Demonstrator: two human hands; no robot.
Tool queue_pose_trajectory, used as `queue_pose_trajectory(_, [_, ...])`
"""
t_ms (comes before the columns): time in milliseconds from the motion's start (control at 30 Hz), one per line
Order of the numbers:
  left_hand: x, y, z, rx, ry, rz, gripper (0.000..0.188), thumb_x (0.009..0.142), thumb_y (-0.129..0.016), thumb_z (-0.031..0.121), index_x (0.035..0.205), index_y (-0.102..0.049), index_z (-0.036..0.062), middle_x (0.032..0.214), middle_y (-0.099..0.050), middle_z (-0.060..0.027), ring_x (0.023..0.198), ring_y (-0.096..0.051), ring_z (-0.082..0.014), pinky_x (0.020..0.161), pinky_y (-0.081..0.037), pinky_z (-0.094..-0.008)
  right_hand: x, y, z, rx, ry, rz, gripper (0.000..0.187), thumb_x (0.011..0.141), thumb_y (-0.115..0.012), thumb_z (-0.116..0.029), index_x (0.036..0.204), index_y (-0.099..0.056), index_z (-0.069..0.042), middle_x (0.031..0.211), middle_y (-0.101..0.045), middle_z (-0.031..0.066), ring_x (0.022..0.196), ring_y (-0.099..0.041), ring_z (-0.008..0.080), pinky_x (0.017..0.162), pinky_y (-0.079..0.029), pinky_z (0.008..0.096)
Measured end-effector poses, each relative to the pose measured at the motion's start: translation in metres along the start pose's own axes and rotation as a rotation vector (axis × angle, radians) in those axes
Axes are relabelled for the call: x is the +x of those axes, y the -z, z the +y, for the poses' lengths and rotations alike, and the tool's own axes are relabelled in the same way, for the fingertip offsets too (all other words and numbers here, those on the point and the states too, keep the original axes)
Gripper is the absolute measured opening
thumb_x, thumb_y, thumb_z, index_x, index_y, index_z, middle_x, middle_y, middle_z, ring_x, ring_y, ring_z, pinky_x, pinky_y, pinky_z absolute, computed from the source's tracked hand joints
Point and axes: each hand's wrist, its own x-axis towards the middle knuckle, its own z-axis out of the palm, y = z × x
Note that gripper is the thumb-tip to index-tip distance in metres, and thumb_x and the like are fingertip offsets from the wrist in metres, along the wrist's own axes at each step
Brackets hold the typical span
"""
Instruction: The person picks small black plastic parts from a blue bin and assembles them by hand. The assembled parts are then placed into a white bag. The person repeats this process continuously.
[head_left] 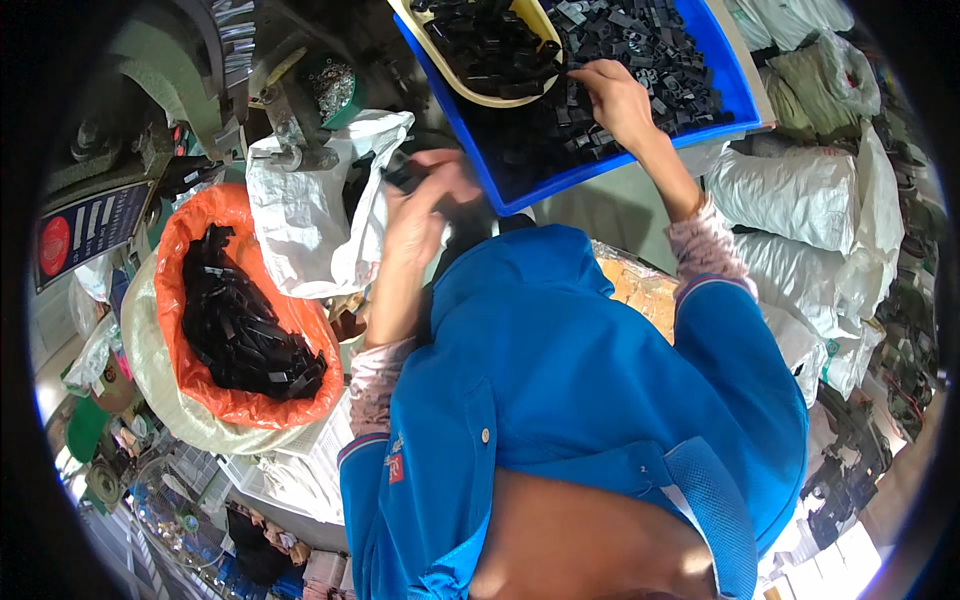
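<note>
My left hand (425, 205), smeared by motion, is closed around a small black plastic piece (402, 174), next to a white woven sack (305, 215). Over the blue tray (540, 195), my right hand (615, 103) has its thumb and forefinger pinched together, beside the rim of a cream-yellow tub (505, 101). Whatever sits in that pinch is too small to make out. Many small black pieces (645, 50) fill the tray, and longer black parts (490, 45) are heaped in the tub.
On the left stands an orange-lined sack (335, 385) full of black plastic parts (250, 330). A metal machine (295, 140) and a green bowl of small metal bits (335, 90) are beyond it. White sacks (790, 200) are piled at the right, and a cardboard box (640, 290) sits below the tray.
</note>
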Motion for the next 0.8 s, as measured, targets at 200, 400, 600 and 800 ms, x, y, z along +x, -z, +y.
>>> queue_pose_trajectory(200, [0.023, -0.055, -0.023, 0.033, 0.109, -0.039, 0.028, 0.088, -0.067, 0.006, 0.115, -0.061, 0.0005, 0.102, -0.067, -0.0157, 0.084, -0.066, -0.0231, 0.073, -0.058, -0.0387, 0.027, -0.005, 0.039, -0.143, 0.369, -0.272, 0.029, 0.076, -0.065, -0.007, 0.105, -0.064, -0.011, 0.113, -0.052, 0.0083, 0.109, -0.052, 0.0281, 0.073, -0.054, 0.0377])
queue_pose_trajectory(400, [0.032, -0.096, -0.048, -0.019, 0.053, 0.035, 0.037, 0.087, -0.067, 0.001, 0.123, -0.059, 0.0021, 0.118, -0.064, -0.0146, 0.1, -0.065, -0.025, 0.077, -0.059, -0.0401, -0.014, 0.053, -0.005, 0.646, -0.347, -0.284, 0.026, 0.078, -0.078, -0.019, 0.095, -0.07, -0.001, 0.088, -0.067, 0.0116, 0.082, -0.067, 0.0215, 0.07, -0.052, 0.0337])
queue_pose_trajectory(600, [0.039, -0.099, -0.053, 0.039, 0.008, -0.013, 0.036, 0.087, -0.068, -0.001, 0.12, -0.055, -0.0025, 0.107, -0.066, -0.0148, 0.092, -0.067, -0.0236, 0.071, -0.061, -0.0366, -0.022, 0.065, -0.025, 0.996, -0.404, -0.505, 0.021, 0.083, -0.073, -0.017, 0.095, -0.071, 0.0, 0.088, -0.069, 0.012, 0.084, -0.067, 0.0196, 0.076, -0.052, 0.0317])
queue_pose_trajectory(800, [0.046, -0.102, -0.044, 0.03, -0.015, 0.014, 0.031, 0.087, -0.067, -0.003, 0.116, -0.056, -0.0015, 0.107, -0.066, -0.0146, 0.092, -0.067, -0.024, 0.073, -0.061, -0.0387, 0.004, 0.027, 0.073, -0.029, -0.145, -0.266, 0.017, 0.084, -0.06, -0.01, 0.1, -0.063, -0.005, 0.094, -0.063, 0.0157, 0.092, -0.063, 0.0366, 0.074, -0.052, 0.0467])
